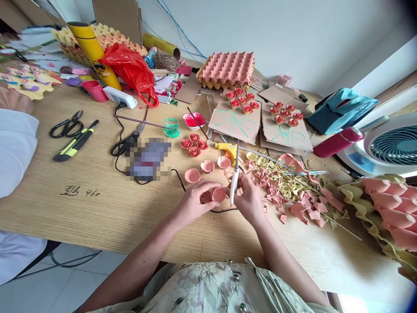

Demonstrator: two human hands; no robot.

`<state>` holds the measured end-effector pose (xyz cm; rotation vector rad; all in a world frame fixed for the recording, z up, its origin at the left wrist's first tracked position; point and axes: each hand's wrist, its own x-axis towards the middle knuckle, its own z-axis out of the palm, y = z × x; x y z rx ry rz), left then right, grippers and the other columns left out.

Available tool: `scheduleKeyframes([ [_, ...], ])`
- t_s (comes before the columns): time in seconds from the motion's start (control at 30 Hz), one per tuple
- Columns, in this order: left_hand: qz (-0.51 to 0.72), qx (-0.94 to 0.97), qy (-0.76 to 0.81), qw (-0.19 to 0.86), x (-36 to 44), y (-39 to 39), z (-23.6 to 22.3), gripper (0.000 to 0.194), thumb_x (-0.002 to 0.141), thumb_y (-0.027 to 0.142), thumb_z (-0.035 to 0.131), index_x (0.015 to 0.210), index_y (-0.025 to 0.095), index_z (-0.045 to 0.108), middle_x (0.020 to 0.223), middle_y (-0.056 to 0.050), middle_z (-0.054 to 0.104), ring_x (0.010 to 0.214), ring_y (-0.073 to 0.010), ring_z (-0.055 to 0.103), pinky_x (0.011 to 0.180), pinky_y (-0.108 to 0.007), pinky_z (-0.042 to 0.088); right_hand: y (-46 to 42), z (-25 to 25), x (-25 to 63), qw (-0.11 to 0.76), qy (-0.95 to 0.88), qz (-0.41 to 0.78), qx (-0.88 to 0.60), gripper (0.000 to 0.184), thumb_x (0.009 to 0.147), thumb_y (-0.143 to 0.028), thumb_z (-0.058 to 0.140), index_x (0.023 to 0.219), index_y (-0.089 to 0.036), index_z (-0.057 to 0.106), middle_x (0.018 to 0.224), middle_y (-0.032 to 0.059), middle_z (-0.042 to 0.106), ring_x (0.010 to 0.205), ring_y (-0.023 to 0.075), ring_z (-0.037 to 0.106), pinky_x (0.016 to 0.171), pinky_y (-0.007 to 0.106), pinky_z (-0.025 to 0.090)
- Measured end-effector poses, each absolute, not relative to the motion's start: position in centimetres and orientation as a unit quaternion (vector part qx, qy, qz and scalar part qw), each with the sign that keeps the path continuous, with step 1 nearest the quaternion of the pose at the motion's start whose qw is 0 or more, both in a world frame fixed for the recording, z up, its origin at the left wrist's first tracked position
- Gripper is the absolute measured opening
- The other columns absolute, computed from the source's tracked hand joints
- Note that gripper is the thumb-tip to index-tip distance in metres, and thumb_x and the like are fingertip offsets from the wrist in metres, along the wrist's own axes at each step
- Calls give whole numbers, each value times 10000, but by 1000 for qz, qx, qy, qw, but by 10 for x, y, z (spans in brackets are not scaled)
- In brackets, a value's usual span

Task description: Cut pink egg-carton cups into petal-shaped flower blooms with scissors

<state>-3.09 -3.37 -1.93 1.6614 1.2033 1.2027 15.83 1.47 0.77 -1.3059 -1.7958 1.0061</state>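
My left hand (195,201) is closed around a pink paper flower cup (217,194) cut from egg carton, held just above the wooden table (97,204). My right hand (246,196) grips white-handled scissors (233,184) upright, their blade pointing away, right beside the cup. Loose pink cups (192,175) (207,166) (223,162) lie just beyond my hands. Three finished red roses (194,144) sit further back.
A yellow glue gun (228,150) lies past the cups. Pink and yellow carton scraps (293,191) pile at the right. Cardboard sheets with rose clusters (241,114), an egg tray (227,68), a fan (389,145), black scissors (67,126) and a utility knife (74,141) surround the area.
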Motion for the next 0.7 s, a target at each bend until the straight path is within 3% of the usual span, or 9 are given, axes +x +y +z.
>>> scheduleKeyframes([
  [0.4, 488, 595, 461, 442, -22, -33, -24, 454, 757, 128, 776, 1184, 210, 644, 1092, -66, 674, 834, -160, 695, 717, -273, 601, 18, 5, 162, 304, -710, 391, -501, 200, 772, -237, 685, 886, -218, 522, 775, -22, 551, 709, 162, 523, 653, 295, 425],
  [0.5, 482, 617, 460, 418, -25, -35, -21, 495, 767, 152, 773, 1229, 233, 618, 1194, -84, 646, 824, -158, 695, 690, -270, 598, 17, 3, 158, 312, -718, 363, -505, 129, 786, -227, 623, 841, -219, 506, 718, -38, 520, 639, 142, 483, 609, 279, 395],
  [0.6, 486, 641, 492, 335, -36, -35, -15, 604, 800, 236, 773, 1351, 273, 530, 1259, -97, 620, 751, -143, 662, 646, -286, 584, 18, 7, 156, 324, -719, 324, -522, 117, 784, -245, 597, 849, -222, 502, 689, -43, 506, 614, 141, 471, 588, 270, 383],
  [0.7, 441, 665, 592, 116, -54, -29, -13, 550, 851, 258, 728, 1363, 256, 528, 1185, -103, 659, 1008, -257, 637, 918, -447, 541, 22, 13, 154, 312, -723, 275, -551, 128, 780, -273, 600, 815, -230, 485, 660, -36, 520, 588, 146, 473, 566, 268, 366],
])
